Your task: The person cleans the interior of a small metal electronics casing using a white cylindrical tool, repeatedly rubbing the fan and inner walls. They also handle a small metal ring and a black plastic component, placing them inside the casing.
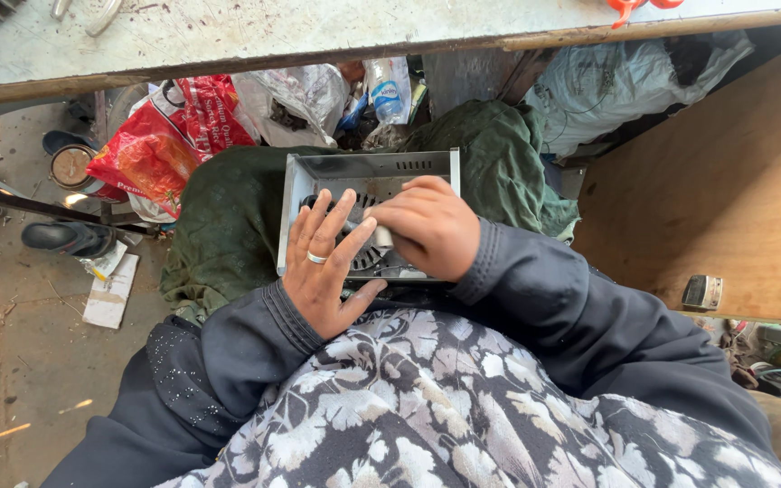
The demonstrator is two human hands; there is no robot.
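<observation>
An open grey metal casing (368, 173) with vent slots rests on my lap, over green cloth (228, 226). Inside it sits a round black fan part (368, 258), mostly hidden by my hands. My left hand (323, 267), a ring on one finger, lies flat with fingers spread on the fan and the casing's left side. My right hand (427, 226) is closed around a small pale object pressed to the fan; the object itself is barely visible.
A worn workbench edge (336, 41) runs across the top. Beneath it lie a red plastic bag (160, 149), clear bags and a plastic bottle (390, 90). A wooden panel (725, 199) stands at right. A sandal (70, 237) and a round tin (72, 167) sit on the concrete floor at left.
</observation>
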